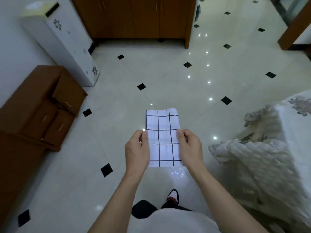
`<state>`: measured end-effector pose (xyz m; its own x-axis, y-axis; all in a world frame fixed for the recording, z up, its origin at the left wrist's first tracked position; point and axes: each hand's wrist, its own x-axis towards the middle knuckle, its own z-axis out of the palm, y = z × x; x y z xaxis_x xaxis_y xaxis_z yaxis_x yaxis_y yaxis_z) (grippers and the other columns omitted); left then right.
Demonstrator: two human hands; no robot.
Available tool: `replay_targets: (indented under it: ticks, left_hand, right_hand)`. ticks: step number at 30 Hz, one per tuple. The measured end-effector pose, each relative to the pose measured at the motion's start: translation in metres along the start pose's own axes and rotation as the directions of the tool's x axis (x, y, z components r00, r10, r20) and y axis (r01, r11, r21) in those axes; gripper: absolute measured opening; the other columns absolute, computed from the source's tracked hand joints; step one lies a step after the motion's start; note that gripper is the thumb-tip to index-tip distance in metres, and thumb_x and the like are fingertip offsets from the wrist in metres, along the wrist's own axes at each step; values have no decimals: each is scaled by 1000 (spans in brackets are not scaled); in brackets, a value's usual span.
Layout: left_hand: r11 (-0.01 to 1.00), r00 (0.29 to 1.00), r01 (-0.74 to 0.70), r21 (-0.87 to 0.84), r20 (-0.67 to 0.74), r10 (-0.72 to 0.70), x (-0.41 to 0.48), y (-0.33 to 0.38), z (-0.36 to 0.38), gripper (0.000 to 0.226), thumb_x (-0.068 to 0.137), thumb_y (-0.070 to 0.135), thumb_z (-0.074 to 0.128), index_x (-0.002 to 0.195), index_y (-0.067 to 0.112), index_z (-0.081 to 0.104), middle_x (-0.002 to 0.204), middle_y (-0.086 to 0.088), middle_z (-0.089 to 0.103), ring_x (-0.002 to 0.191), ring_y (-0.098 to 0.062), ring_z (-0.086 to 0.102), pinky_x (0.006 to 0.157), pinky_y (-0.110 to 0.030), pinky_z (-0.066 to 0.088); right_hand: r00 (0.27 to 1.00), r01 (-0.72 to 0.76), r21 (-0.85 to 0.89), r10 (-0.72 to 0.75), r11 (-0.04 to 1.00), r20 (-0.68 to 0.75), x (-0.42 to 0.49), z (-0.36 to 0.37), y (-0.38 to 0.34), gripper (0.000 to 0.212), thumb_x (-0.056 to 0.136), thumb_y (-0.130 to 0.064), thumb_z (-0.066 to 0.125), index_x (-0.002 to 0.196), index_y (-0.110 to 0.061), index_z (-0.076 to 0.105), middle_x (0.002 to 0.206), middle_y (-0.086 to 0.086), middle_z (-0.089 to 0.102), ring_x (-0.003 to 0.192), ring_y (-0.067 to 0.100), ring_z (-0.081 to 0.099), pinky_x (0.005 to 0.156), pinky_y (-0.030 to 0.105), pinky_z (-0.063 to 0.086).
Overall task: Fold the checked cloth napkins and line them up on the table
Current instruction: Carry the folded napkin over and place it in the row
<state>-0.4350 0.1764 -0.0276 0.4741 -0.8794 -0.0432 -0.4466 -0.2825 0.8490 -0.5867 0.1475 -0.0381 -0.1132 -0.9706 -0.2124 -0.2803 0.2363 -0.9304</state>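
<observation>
The white cloth napkin with black check lines (161, 121), folded to a narrow strip, hangs above the pale tiled floor (117, 98). The left hand (137, 148) is at its 9 o'clock and the right hand (190, 147) at 3 o'clock; the fingers (179, 134) pinch its edges. Probably remaining: final fold, placement. No bench visible.

napkin (162, 138): one
hands: two, the left hand (137, 148) and the right hand (190, 147)
drawer unit (38, 106): one
cupboard (134, 17): one
white standing unit (62, 44): one
shoe (172, 196): one
quilted cover (269, 148): one
black floor diamonds (141, 86): over a dozen in view
</observation>
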Motion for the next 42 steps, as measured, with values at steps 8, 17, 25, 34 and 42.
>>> replay_targets:
  ticks: [8, 17, 25, 34, 42]
  left_hand:
    - [1000, 997, 21, -21, 69, -20, 94, 19, 47, 26, 103, 24, 49, 79, 17, 58, 71, 0, 62, 65, -9, 51, 60, -14, 40]
    - [995, 977, -39, -89, 206, 57, 255, 47, 111, 28, 103, 22, 49, 76, 21, 57, 69, 1, 59, 61, -2, 48, 58, -14, 39]
    - [988, 924, -124, -87, 353, 147, 418, 94, 146, 25, 103, 23, 50, 83, 13, 61, 74, -12, 61, 61, -6, 45, 55, -16, 37]
    - [968, 831, -199, -154, 497, 250, 507, 141, 209, 28, 103, 23, 49, 76, 19, 55, 64, 3, 49, 56, -7, 39, 53, -19, 35]
    - [952, 784, -253, -170, 540, 305, 569, 179, 289, 28, 103, 22, 51, 76, 17, 55, 60, 11, 46, 54, -6, 38, 52, -20, 34]
  right_hand:
    - [999, -23, -5, 23, 1000, -39, 97, 3, -15, 32, 102, -31, 52, 76, -15, 60, 66, -4, 56, 56, 2, 45, 53, 19, 37]
    - [977, -84, -7, 81, 996, -199, 245, 27, -44, 32, 101, -30, 53, 71, -19, 56, 54, -15, 48, 52, 2, 42, 52, 21, 39]
    - [929, -93, 27, 97, 995, -357, 373, 60, -107, 31, 102, -26, 52, 72, -23, 56, 64, -10, 56, 57, -3, 50, 54, 11, 39]
    - [850, -129, 23, 123, 991, -512, 460, 41, -125, 33, 102, -31, 51, 73, -18, 57, 65, -6, 57, 57, 1, 46, 53, 16, 38]
    - [801, -146, 114, 185, 983, -569, 548, 11, -115, 31, 102, -31, 53, 74, -19, 59, 74, 7, 65, 62, 6, 51, 56, 18, 41]
